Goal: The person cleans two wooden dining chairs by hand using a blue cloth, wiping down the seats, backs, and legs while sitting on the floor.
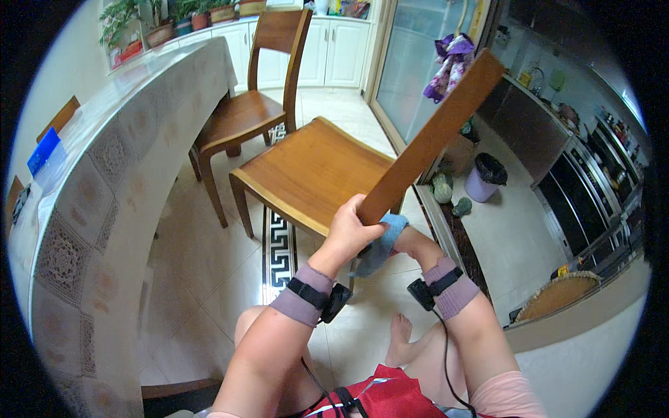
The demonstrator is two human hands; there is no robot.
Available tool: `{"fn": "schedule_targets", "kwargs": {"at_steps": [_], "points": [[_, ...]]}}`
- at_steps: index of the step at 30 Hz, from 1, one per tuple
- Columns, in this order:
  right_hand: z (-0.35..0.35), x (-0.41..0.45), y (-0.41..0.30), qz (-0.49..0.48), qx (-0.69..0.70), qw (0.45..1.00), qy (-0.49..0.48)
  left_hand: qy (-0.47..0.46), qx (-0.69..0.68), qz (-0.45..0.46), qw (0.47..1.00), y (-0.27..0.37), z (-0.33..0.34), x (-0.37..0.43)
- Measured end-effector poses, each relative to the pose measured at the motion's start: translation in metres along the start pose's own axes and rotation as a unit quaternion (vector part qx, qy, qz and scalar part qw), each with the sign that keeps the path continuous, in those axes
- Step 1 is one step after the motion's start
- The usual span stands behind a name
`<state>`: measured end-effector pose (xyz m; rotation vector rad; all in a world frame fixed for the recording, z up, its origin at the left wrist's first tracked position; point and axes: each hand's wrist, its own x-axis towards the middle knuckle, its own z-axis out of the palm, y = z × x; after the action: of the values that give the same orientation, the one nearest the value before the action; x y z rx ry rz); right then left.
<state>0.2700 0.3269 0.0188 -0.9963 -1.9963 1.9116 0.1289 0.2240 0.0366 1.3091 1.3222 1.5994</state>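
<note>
My left hand (353, 224) grips the near edge of a wooden chair's backrest (428, 141), its thumb across the wood. Just right of it and lower, my right hand (400, 243) is mostly hidden by a light blue cloth (387, 243) pressed at the chair's back; its fingers do not show. The chair's brown wooden seat (319, 172) lies beyond my hands, its backrest towards the right. Part of the chair's near legs is hidden behind my left arm and the cloth.
A second wooden chair (240, 117) stands beyond, beside a long table with a patterned tablecloth (115, 157) on the left. To the right are a sliding glass door (405, 62), a lilac waste bin (482, 177), green gourds (442, 188) and a round woven tray (556, 298).
</note>
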Motion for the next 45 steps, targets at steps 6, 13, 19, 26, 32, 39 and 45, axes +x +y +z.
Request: {"fn": "schedule_targets", "kwargs": {"at_steps": [6, 13, 19, 26, 32, 39, 45], "points": [[-0.013, 0.024, 0.008, -0.403, -0.188, 0.880, 0.169, 0.038, 0.018, 0.049, 0.998, -0.001, 0.003, -0.001], [0.017, 0.053, 0.048, -0.262, -0.315, 0.912, 0.011, 0.002, 0.010, 0.040, 0.999, -0.014, -0.006, -0.003], [-0.034, 0.059, 0.027, -0.171, -0.494, 0.849, 0.070, 0.011, -0.021, 0.006, 1.000, 0.003, -0.002, -0.012], [-0.024, 0.093, 0.042, -0.227, -0.517, 0.825, -0.019, 0.053, 0.072, 0.020, 0.996, -0.012, 0.004, -0.006], [-0.008, 0.080, 0.049, -0.339, -0.405, 0.845, -0.089, 0.046, 0.064, 0.014, 0.997, 0.000, 0.001, -0.010], [-0.063, 0.079, 0.066, -0.246, -0.473, 0.819, 0.213, 0.073, 0.005, -0.041, 0.996, 0.017, -0.043, -0.030], [0.041, 0.083, 0.048, -0.436, -0.488, 0.739, 0.160, 0.108, -0.015, -0.059, 0.992, 0.032, -0.116, -0.047]]}}
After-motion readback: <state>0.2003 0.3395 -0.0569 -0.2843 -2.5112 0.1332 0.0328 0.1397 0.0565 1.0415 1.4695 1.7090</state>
